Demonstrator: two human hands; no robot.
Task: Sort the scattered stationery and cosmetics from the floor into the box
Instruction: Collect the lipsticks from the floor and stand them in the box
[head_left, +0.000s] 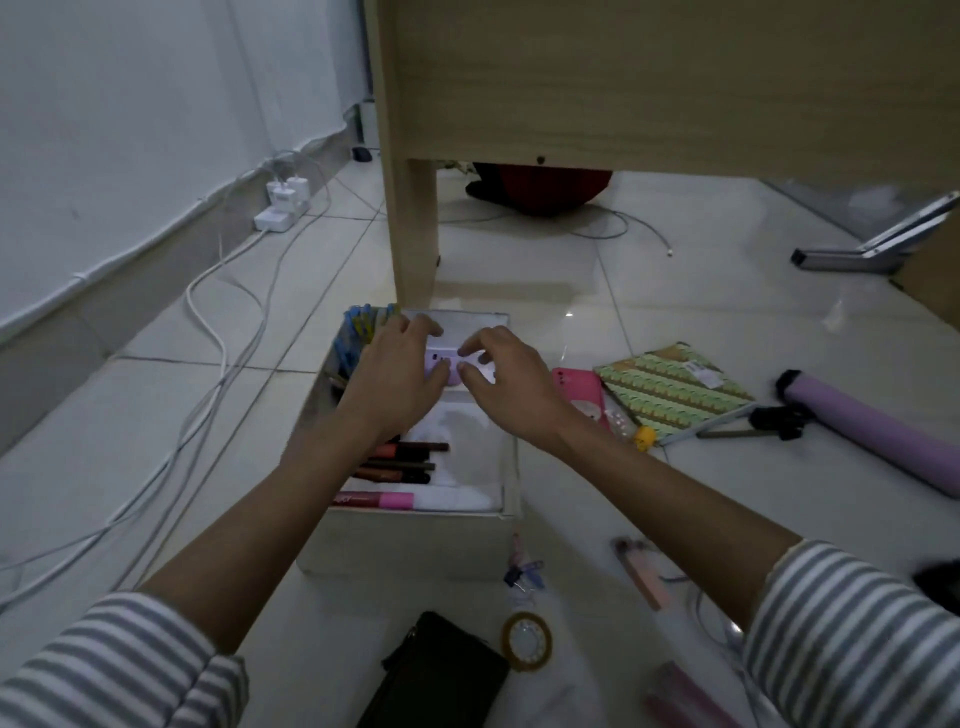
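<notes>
Both hands reach over the open white box (415, 540) that sits on the tiled floor (649, 312), just near of a wooden desk leg (414, 228). The left hand (400, 374) and the right hand (511, 382) meet over the far half of the box, fingers curled in a narrow pinch on a small pale lilac item (457, 366) held between them; what the item is cannot be told. Inside the box, blue pens (358, 332) stand in the far left corner, dark pencils and lip sticks (410, 460) lie along the near left side, and a pink tube (382, 500) lies against the near wall. Right of the box on the floor lie a pink case (579, 389), a green patterned notebook (672, 387) and, further right, a purple roll (872, 431). Near of the box lie a black pouch (441, 675), a ring of yellow tape (526, 642), a few small clips (522, 571) and blurred pink sticks (639, 574). White cables (218, 332) run along the left wall to a power strip (275, 218).
</notes>
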